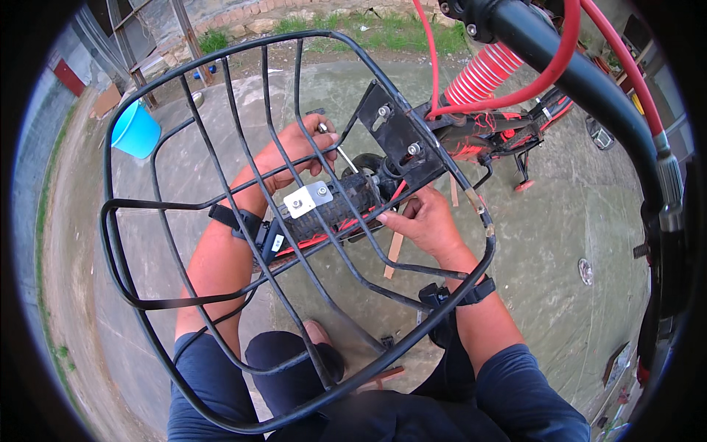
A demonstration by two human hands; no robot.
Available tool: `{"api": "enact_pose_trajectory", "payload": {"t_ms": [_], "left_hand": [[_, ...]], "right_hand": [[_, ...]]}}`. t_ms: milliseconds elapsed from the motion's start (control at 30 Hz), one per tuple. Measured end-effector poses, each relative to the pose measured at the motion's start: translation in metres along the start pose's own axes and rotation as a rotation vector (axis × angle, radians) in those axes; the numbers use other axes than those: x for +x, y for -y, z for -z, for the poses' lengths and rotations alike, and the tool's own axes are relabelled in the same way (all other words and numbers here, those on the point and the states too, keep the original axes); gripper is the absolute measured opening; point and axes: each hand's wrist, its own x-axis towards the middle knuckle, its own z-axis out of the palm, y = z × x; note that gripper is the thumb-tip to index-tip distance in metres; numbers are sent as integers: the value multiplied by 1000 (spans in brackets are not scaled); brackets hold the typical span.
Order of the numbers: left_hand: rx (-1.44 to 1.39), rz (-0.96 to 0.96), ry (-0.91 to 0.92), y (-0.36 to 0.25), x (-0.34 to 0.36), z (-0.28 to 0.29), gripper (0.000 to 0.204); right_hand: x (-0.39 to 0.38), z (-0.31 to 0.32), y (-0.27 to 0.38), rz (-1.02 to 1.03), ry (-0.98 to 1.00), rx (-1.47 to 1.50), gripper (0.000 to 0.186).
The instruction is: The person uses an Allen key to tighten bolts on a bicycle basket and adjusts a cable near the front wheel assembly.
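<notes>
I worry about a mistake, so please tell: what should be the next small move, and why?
Perhaps move the thin rod slowly with the left hand: that hand grips it beneath the wire basket, which may leave little room.

The black, rounded wire basket (489,254) is smooth coated metal, chipped at its rim. The flat black bracket (401,140) looks like dull metal, the small silver rectangular plate (318,191) shinier metal. The knobbly black tyre (352,202) is matt rubber; the turquoise round bucket (136,131), smooth plastic; the grey ground (552,243), rough concrete.
</notes>
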Motion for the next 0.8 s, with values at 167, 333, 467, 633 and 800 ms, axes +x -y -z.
{"api": "enact_pose_trajectory", "payload": {"t_ms": [167,333,467,633,800], "left_hand": [[-112,62,21,11,7,-2,18],[-165,94,32,15,9,-2,23],[-185,117,12,13,8,-5,21],[-226,133,3,15,8,-6,20],[-371,256,-40,62,-3,-10,20]], "right_hand": [[2,1,-3,18,-31,-64,85],[1,2,0,-21,-22,-69,76],[-1,0,1,-15,-39,-55,65],[2,-2,0,17,-96,-19,46],[-1,-4,-3,32,-60,9,45]]}}
